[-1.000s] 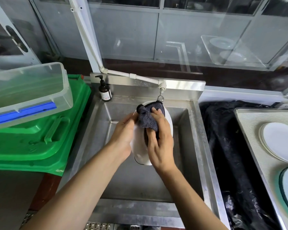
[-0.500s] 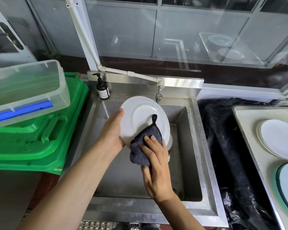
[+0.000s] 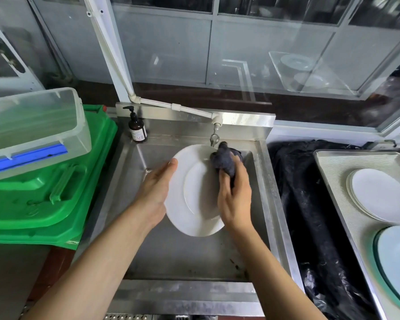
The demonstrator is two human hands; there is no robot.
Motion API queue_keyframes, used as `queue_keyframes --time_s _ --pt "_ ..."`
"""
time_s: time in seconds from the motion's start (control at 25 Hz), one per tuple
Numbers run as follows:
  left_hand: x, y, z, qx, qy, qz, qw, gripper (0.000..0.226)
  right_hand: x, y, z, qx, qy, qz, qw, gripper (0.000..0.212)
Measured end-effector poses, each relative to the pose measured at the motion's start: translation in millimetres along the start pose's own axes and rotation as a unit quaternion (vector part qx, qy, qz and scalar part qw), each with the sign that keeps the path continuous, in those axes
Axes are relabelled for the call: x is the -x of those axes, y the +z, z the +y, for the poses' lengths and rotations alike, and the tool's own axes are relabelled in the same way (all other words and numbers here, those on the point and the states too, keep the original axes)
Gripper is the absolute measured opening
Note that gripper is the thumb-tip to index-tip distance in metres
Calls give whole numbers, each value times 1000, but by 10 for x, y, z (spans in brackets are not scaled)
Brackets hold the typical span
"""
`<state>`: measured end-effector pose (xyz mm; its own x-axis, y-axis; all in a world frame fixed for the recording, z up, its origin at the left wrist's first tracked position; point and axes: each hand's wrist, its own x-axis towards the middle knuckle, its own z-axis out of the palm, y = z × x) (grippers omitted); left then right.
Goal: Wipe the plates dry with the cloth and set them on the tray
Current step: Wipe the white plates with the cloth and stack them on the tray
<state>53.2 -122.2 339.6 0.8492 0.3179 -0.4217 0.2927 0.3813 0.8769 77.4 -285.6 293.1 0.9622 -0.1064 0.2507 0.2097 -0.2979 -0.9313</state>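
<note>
You face a stainless steel sink [image 3: 148, 257] under pale daylight. At 12 o'clock, glass window panels [image 3: 252, 54] in grey frames line the wall. At 9 o'clock sits a green crate [image 3: 44, 197] topped by a clear plastic bin [image 3: 32, 125]. At 3 o'clock black plastic sheeting [image 3: 305, 204] is draped.

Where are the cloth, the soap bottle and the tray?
cloth [image 3: 225, 161], head view, its bunched middle
soap bottle [image 3: 138, 131], head view, its brown body
tray [image 3: 333, 174], head view, bare liner near its left rim

Pump bottle [image 3: 137, 130] with a pale label, its print too small to read
</note>
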Motion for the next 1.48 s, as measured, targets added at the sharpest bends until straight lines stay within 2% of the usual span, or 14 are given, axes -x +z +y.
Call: queue_keyframes --time_s 0.12,0.28,0.4,0.56,0.64,0.76,0.84,1.04,1.12,1.24,1.36,1.48 --pt "-62 44 6 15 24 9 1000 29 166 101 -104 51 -147 -76 985 45" --pt "-143 -49 104 42 23 58 997 29 581 73 -4 63 -222 -169 958 48" --pt "-140 -103 79 47 22 39 998 32 582 88 27 60 -191 -163 966 47" --pt "-61 -48 -1 35 9 -1 999 36 239 180 -119 43 -91 -76 992 45" --pt "-63 -16 21 43 13 12 999 36 287 180 -146 51 -120 -74 989 45" --pt "-99 -27 81 43 26 33 998 31 610 153 -86 66 -182 -132 972 48" --pt "-90 -39 74 48 26 32 998 32 655 129 -48 67 -182 -143 970 46" --pt "24 -38 -25 19 8 -19 1000 26 179 145 -238 66 -117 -54 989 42" --pt "17 -12 -1 14 16 -4 1000 19 117 173 -301 70 -121 -39 989 42" --pt "-22 29 91 43 40 13 998 27 382 179 -298 49 -159 -79 983 45" --pt "-62 -23 106 72 45 -13 996 39 709 171 -231 60 -204 -134 968 45" --pt "-38 -55 69 51 41 -32 997 35 545 186 -331 43 -161 -132 977 44"
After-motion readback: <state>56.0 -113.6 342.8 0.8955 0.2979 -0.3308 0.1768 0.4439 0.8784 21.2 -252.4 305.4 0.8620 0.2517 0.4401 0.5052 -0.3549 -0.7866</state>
